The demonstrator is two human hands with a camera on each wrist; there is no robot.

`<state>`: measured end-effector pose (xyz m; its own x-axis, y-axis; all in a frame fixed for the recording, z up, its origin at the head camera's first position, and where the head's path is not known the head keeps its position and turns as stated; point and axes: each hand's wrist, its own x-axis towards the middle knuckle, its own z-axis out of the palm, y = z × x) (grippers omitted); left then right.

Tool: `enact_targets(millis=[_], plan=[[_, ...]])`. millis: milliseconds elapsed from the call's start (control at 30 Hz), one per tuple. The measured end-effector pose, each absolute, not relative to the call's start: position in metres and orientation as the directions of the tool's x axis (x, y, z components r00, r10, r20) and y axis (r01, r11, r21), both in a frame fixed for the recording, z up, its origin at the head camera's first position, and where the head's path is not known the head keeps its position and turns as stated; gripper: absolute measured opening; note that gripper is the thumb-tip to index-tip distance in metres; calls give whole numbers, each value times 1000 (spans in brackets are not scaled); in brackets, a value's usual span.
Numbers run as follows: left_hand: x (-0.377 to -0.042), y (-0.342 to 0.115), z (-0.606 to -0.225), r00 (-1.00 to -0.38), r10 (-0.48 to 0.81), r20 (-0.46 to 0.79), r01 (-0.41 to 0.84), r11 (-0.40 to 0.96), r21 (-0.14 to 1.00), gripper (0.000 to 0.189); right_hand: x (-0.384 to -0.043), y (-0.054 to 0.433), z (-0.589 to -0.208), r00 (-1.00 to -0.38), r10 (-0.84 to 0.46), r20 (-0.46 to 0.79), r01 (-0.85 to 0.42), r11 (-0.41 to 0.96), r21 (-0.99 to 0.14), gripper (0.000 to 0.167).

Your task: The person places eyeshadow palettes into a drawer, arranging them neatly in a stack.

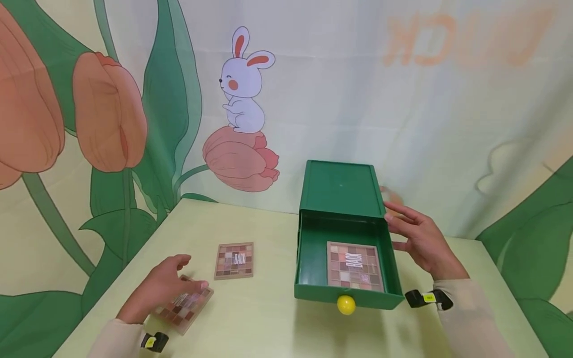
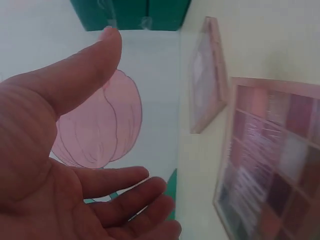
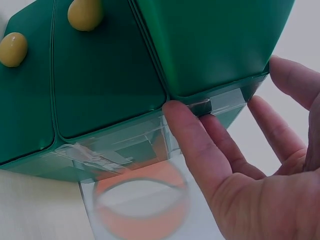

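My left hand hovers with spread, loosely bent fingers over an eyeshadow palette at the table's left. In the left wrist view a gap separates the hand from that palette. A second eyeshadow palette lies flat just beyond it. To the right stands a green drawer cabinet, its top drawer pulled out. Inside that drawer lies a third eyeshadow palette, toward the right side. Fingertips of my right hand touch the cabinet's right side near its front edge.
A yellow knob juts from the open drawer's front. Lower drawers with yellow knobs appear closed in the right wrist view. Clear tape covers part of the cabinet's side. A printed curtain hangs behind the pale table.
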<state>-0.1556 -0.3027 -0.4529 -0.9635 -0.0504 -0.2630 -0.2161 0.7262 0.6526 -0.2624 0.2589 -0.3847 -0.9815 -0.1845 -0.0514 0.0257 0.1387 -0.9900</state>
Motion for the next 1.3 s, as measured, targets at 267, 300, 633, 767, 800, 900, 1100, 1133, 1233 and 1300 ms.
enact_targets(millis=[267,300,633,767,800,900,1100,1133,1233,1300], plan=[[-152,-308,-469,-956,-135,-262,-261,799,542,108,-266,253,-383,-980,-193,-38,10,144,-990,65],[-152,-308,-472,-956,-139,-260,-261,808,529,107,-266,252,-383,-981,-193,-38,9,148,-989,65],[-148,-308,-493,-961,-151,-234,-245,856,455,118,-266,251,-383,-982,-185,-46,17,154,-988,65],[-148,-305,-497,-963,-154,-223,-243,854,461,121,-265,253,-382,-982,-181,-44,16,151,-988,64],[-148,-304,-499,-963,-153,-223,-243,853,461,122,-265,253,-382,-983,-180,-45,18,148,-989,64],[-147,-301,-502,-961,-154,-228,-244,858,452,129,-264,254,-383,-983,-175,-51,26,142,-990,64],[-147,-294,-506,-958,-163,-235,-251,874,417,131,-263,256,-384,-983,-174,-51,28,129,-991,63],[-147,-293,-506,-958,-164,-234,-251,874,415,130,-262,256,-384,-984,-173,-50,28,127,-992,63],[-146,-291,-504,-959,-161,-232,-248,873,421,129,-262,257,-384,-984,-171,-46,24,127,-992,63],[-146,-289,-503,-959,-163,-233,-251,871,423,128,-261,258,-383,-984,-170,-44,22,130,-991,63]])
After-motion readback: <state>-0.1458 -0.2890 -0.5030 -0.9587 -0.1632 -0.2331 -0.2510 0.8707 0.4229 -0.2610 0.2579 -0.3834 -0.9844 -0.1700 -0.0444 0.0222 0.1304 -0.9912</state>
